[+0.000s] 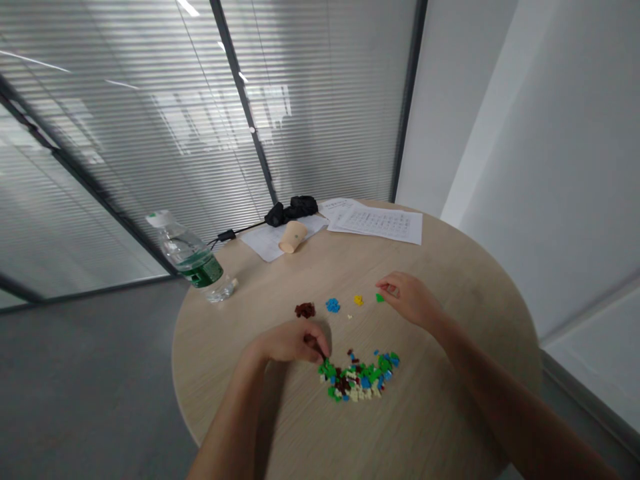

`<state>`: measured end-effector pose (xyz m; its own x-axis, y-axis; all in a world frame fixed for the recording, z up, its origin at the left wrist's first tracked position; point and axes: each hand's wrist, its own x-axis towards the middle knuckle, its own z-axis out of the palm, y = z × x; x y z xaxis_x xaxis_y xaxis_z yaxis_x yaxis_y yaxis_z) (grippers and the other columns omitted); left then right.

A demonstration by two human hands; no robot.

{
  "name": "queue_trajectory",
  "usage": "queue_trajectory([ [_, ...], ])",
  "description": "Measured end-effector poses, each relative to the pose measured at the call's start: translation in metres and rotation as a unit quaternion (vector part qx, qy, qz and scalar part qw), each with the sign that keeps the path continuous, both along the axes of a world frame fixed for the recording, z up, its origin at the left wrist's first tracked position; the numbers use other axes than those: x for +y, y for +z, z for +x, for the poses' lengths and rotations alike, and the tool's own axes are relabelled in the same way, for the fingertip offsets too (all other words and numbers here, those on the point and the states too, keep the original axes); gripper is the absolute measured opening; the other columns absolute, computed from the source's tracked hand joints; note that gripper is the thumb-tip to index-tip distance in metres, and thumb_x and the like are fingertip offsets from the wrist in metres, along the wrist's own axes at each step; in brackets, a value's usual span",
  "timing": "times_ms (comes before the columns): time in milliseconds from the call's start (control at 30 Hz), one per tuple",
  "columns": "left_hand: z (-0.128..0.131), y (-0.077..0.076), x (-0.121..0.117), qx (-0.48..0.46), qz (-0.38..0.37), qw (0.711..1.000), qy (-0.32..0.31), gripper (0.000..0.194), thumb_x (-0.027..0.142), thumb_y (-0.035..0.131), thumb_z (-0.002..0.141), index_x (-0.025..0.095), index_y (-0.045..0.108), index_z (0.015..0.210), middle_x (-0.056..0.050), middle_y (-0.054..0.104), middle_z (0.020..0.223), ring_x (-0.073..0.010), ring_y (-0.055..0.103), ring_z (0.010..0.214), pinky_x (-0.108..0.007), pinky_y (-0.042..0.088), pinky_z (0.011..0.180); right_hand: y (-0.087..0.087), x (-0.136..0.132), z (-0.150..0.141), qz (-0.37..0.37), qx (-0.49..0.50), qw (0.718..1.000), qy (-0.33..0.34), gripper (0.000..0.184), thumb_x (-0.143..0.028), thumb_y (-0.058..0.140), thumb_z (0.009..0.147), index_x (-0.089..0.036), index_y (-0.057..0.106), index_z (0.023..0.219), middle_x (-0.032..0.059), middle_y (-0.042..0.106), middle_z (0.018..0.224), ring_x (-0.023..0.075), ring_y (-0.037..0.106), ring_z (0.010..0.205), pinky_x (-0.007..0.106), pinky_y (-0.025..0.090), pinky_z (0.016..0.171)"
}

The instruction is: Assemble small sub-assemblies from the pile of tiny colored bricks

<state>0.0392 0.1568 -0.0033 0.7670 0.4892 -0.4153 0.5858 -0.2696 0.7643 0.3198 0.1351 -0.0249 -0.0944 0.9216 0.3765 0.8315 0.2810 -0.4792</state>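
Note:
Small building bricks in mixed colours [367, 379] lie in a loose, curved pile near the middle of the table. My left hand [293, 341] is at the pile's left end, thumb and fingers closed in a pinch right at the green bricks; what is between the fingertips is hidden. Behind the pile stand small single-colour groups: dark brown bricks [305, 310], blue bricks [333, 305], yellow bricks [359, 301] and green bricks [380, 298]. My right hand [413, 300] hovers just beside the green group, its fingers pinched together, and I cannot make out anything in them.
A clear bottle with a green label [203, 268] stands at the round table's [240, 393] left edge. Farther back are a paper cup on its side [293, 237], a black bundle with a cord [293, 211] and printed sheets [380, 221]. One cream brick [350, 317] lies alone.

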Motion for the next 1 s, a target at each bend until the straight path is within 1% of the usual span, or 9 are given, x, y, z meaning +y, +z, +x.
queue_trajectory([
  [233,-0.001,-0.006,0.002,-0.013,0.000,1.000,-0.003,0.014,0.025,0.066,0.067,0.017,0.071,0.078,0.001,0.064,0.067,-0.0103,0.053,0.061,-0.020,0.038,0.056,0.002,-0.002,-0.004,-0.002,0.009,1.000,0.018,0.013,-0.019,0.056,0.080,-0.018,0.068,0.086,0.0059,0.069,0.087,0.0159,0.062,0.077,0.027,0.047,0.070],
  [333,0.001,-0.001,0.000,-0.028,0.008,1.000,-0.002,0.013,0.026,0.065,0.070,0.017,0.070,0.078,0.000,0.066,0.071,-0.0113,0.055,0.065,-0.021,0.040,0.061,0.002,-0.003,-0.005,-0.005,0.018,1.000,0.019,0.013,-0.018,0.056,0.080,-0.017,0.068,0.086,0.0062,0.069,0.088,0.0164,0.062,0.078,0.027,0.047,0.069],
  [400,0.002,0.005,-0.001,-0.047,0.043,0.998,0.016,0.014,0.028,0.062,0.073,0.017,0.069,0.079,0.000,0.065,0.073,-0.0116,0.055,0.067,-0.021,0.040,0.062,0.002,-0.002,-0.005,-0.005,0.023,0.999,0.021,0.013,-0.019,0.056,0.080,-0.017,0.067,0.086,0.0065,0.069,0.088,0.0166,0.062,0.078,0.027,0.047,0.070],
  [500,0.001,0.016,-0.001,-0.086,0.138,0.981,0.105,0.022,0.035,0.055,0.080,0.016,0.067,0.085,-0.001,0.064,0.074,-0.0117,0.053,0.066,-0.021,0.038,0.060,0.002,-0.002,-0.004,-0.001,0.035,0.999,0.028,0.013,-0.020,0.056,0.081,-0.018,0.067,0.087,0.0064,0.069,0.087,0.0166,0.062,0.078,0.028,0.048,0.070],
  [600,-0.004,0.021,0.005,-0.101,0.242,0.938,0.228,0.029,0.038,0.050,0.082,0.015,0.065,0.091,-0.002,0.063,0.072,-0.0129,0.053,0.063,-0.022,0.037,0.058,0.003,-0.003,-0.006,0.012,0.042,0.998,0.044,0.013,-0.021,0.055,0.081,-0.018,0.067,0.086,0.0063,0.069,0.086,0.0164,0.061,0.076,0.028,0.047,0.070],
  [667,-0.009,0.019,0.009,-0.060,0.311,0.908,0.275,0.028,0.037,0.051,0.081,0.016,0.066,0.090,-0.001,0.063,0.068,-0.0133,0.052,0.060,-0.023,0.036,0.056,0.004,-0.005,-0.009,0.018,0.040,0.997,0.069,0.014,-0.020,0.054,0.082,-0.018,0.068,0.086,0.0062,0.069,0.085,0.0161,0.061,0.076,0.028,0.047,0.070],
  [733,-0.013,0.014,0.014,0.004,0.351,0.896,0.273,0.023,0.034,0.052,0.080,0.017,0.067,0.086,-0.001,0.061,0.064,-0.0137,0.051,0.057,-0.023,0.034,0.055,0.004,-0.008,-0.014,0.014,0.037,0.994,0.105,0.015,-0.021,0.053,0.084,-0.018,0.068,0.087,0.0057,0.068,0.084,0.0153,0.060,0.075,0.026,0.046,0.068],
  [800,-0.016,0.010,0.016,0.044,0.364,0.895,0.256,0.022,0.031,0.052,0.080,0.018,0.068,0.085,-0.001,0.062,0.064,-0.0146,0.052,0.058,-0.024,0.034,0.055,0.004,-0.011,-0.021,0.002,0.029,0.989,0.143,0.016,-0.022,0.053,0.086,-0.018,0.068,0.088,0.0051,0.067,0.081,0.0143,0.059,0.072,0.025,0.045,0.067],
  [1000,-0.018,0.005,0.019,0.041,0.376,0.896,0.232,0.023,0.027,0.049,0.082,0.018,0.069,0.088,-0.005,0.067,0.083,-0.0170,0.058,0.071,-0.026,0.040,0.065,-0.001,-0.017,-0.034,-0.016,-0.002,0.975,0.220,0.015,-0.021,0.053,0.086,-0.019,0.069,0.087,0.0033,0.065,0.078,0.0129,0.057,0.068,0.023,0.043,0.064],
])
